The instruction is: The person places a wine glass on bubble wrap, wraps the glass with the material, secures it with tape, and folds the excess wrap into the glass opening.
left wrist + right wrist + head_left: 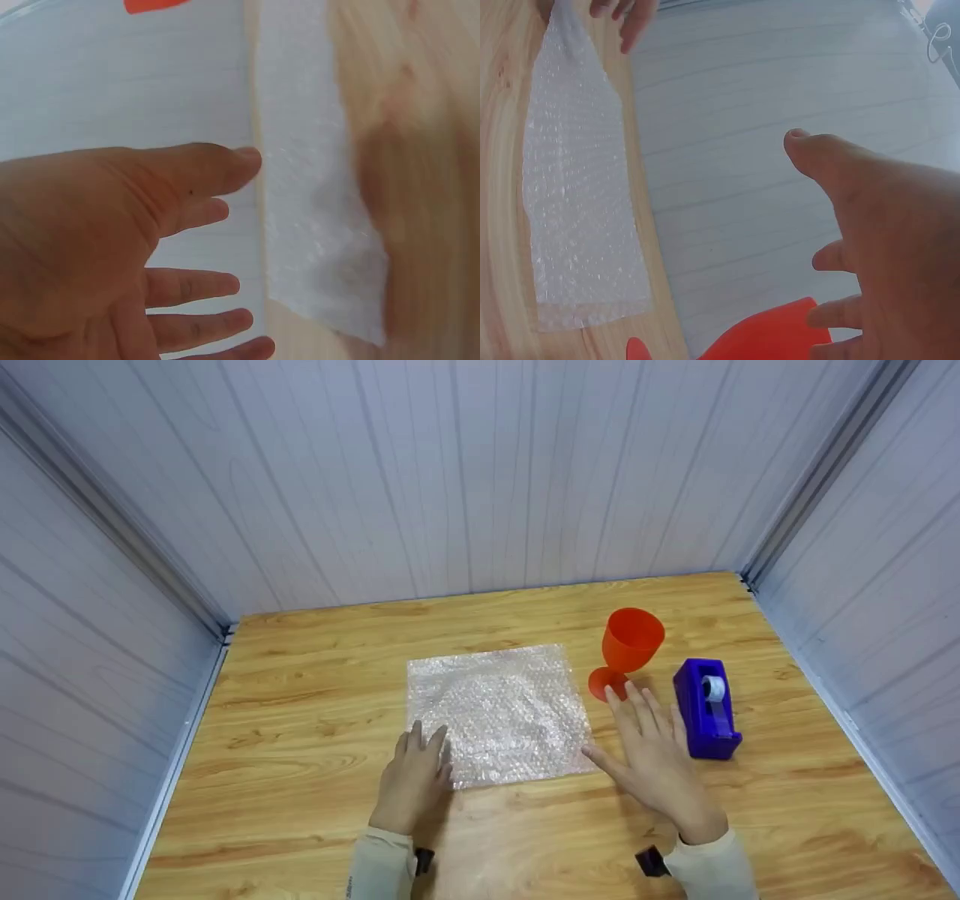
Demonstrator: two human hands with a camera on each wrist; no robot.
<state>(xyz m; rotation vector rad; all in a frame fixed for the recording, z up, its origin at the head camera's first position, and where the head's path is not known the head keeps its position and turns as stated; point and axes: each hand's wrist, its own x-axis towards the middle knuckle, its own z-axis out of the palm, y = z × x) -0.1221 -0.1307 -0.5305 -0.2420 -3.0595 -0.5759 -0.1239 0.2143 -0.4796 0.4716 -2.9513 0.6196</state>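
A sheet of bubble wrap [502, 712] lies flat on the wooden table. My left hand [412, 776] hovers by its near left corner, fingers spread and holding nothing; in the left wrist view the palm and thumb [202, 169] show beside the sheet [315, 195]. An orange-red goblet [634, 639] stands upright to the right of the wrap. My right hand [656, 765] is in front of the goblet, fingers extended, its fingertips overlapping the goblet's foot in the head view. In the right wrist view that hand [900, 247] appears empty, with part of the goblet [765, 334] below.
A blue tape dispenser [705, 709] with a roll of clear tape stands just right of my right hand. Pale panelled walls [480, 472] enclose the table [300, 697] at the back and both sides.
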